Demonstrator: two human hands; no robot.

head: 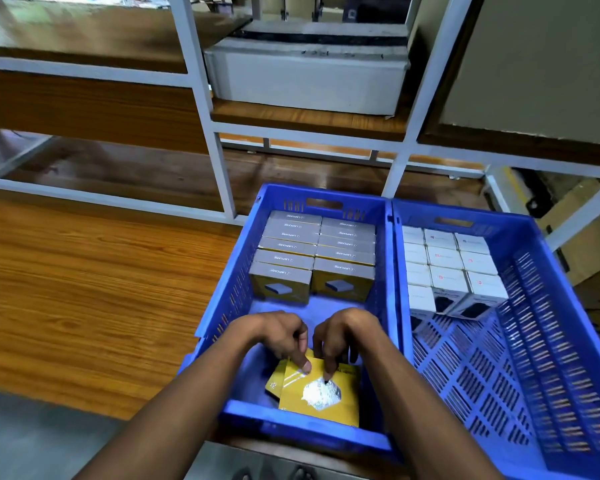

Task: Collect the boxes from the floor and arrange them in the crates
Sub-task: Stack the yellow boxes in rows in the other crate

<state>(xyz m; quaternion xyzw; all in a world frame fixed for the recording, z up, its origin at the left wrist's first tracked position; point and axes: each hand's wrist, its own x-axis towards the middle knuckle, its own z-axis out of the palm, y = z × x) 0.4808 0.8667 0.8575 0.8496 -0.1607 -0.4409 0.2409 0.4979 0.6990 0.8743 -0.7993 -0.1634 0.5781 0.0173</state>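
Where the two blue crates stand side by side on the wooden floor (84, 289), the left crate (229, 282) is taken as the landmark. Within it, at its near end, a yellow box (321, 400) with a silvery patch on its upper face is shown lying tilted, with a second yellow box (274, 381) partly hidden beneath it on the left. The left hand (281, 332) and the right hand (343, 336) are seen reaching down into the left crate, close together above the yellow box. The fingers of both hands are curled downward, with fingertips (306, 366) pressed on the box's upper face; whether the far edge is pinched cannot be told. At the far end of the left crate, grey-topped boxes (314, 251) are shown packed upright in two rows, touching one another, with yellow fronts visible on the nearest pair. A bare strip of crate floor is left between these rows and the hands. Just to the right of the left crate, touching it, the right crate (534, 327) is shown holding white boxes (447, 268) packed in three rows at its far end. Beyond the left crate, a white metal shelving frame (219, 161) with wooden shelves is seen, and a grey case (305, 77) rests on one shelf
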